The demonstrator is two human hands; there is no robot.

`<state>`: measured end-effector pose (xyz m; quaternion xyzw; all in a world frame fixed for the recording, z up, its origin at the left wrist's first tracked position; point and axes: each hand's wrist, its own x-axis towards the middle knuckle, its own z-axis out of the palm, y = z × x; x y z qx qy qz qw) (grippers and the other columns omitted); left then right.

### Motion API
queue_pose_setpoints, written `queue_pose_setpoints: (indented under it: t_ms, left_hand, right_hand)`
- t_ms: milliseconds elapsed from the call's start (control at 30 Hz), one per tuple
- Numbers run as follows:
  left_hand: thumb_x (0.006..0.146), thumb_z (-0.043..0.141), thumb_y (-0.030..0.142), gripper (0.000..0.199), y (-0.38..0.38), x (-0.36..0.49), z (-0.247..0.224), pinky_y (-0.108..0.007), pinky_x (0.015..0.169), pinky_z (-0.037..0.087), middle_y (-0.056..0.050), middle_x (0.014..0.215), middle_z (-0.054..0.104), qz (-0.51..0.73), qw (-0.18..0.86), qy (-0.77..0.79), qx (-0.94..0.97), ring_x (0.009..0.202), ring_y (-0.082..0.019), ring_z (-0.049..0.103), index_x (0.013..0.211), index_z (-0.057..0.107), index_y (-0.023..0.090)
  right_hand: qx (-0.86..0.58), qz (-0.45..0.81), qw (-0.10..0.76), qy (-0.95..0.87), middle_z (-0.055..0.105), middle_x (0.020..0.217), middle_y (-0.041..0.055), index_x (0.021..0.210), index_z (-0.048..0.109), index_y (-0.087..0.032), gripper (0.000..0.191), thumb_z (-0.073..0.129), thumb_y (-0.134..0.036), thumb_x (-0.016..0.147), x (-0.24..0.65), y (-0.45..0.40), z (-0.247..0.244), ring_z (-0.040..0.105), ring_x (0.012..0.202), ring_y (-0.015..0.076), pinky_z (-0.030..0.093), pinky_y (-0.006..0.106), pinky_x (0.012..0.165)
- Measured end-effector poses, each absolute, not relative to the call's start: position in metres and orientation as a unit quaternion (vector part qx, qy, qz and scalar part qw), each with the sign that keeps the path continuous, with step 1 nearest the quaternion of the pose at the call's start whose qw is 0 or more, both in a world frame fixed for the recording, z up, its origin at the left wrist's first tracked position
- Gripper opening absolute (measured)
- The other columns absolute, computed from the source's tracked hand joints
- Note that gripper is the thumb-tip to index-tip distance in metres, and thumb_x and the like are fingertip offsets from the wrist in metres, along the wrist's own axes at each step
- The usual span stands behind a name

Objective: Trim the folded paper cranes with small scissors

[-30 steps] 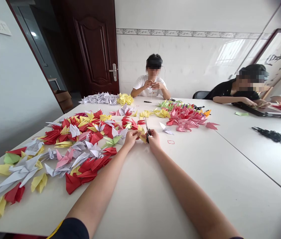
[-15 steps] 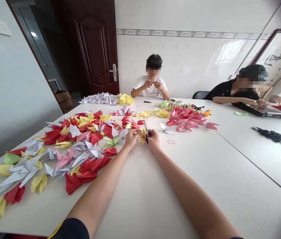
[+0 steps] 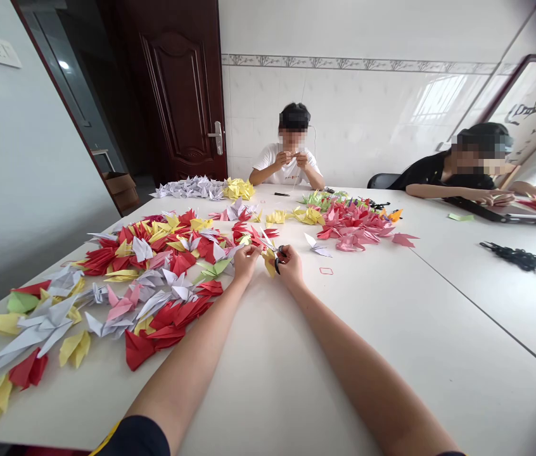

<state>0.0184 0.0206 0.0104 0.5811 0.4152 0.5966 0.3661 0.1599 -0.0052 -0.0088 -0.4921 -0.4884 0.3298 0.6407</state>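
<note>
Folded yellow paper [image 3: 270, 265] sits at twelve o'clock between the hands, and the left hand's [image 3: 247, 262] fingers seem to pinch its upper edge. The right hand's [image 3: 289, 266] fingers close around black scissors [image 3: 278, 261]. Many finished paper cranes [image 3: 154, 253] lie heaped at ten o'clock across the table [image 3: 344, 354], with pink ones [image 3: 353, 231] at one o'clock.

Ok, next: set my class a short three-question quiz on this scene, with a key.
1. Which hand holds the black-handled scissors: the left hand or the right hand?
2. True or false: from the camera's view, the large pile of pink paper cranes lies to the left of the scissors.
3. Fill in the gap: the person seated across the table wears a ____ T-shirt.

Key: 1. right hand; 2. false; 3. white.
</note>
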Motion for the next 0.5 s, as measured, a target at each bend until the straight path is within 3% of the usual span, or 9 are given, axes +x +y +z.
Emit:
queue_pose_setpoints:
  t_ms: [133,300,500]
  left_hand:
    - [0.073,0.067,0.047,0.031,0.0229,0.0182,0.0095,-0.026,0.059,0.039,0.0,0.058,0.058,0.58,0.425,0.411,0.561,0.059,-0.014,0.052,0.06,0.062,0.019]
    - [0.065,0.075,0.04,0.028,0.0223,0.0185,0.0106,-0.024,0.06,0.043,-0.001,0.073,0.065,0.595,0.46,0.384,0.535,0.063,-0.012,0.056,0.079,0.064,0.019]
    - [0.067,0.074,0.047,0.03,0.028,0.0174,0.0049,-0.029,0.069,0.047,-0.003,0.069,0.067,0.58,0.429,0.382,0.577,0.068,-0.016,0.06,0.073,0.07,0.018]
  right_hand:
    - [-0.485,0.348,0.648,-0.472,0.058,0.078,-0.0031,0.075,0.049,-0.024,0.039,0.079,-0.031,0.052,0.1615,-0.0045,-0.0088,0.052,0.071,0.014,0.045,0.025,0.065]
    - [-0.469,0.375,0.652,-0.463,0.057,0.079,-0.0032,0.078,0.048,-0.024,0.04,0.078,-0.03,0.052,0.163,-0.0031,-0.0101,0.053,0.075,0.015,0.046,0.025,0.065]
    - [-0.468,0.382,0.659,-0.448,0.055,0.075,-0.0035,0.076,0.047,-0.024,0.042,0.079,-0.031,0.051,0.1641,-0.0029,-0.0106,0.053,0.074,0.0158,0.046,0.026,0.065]
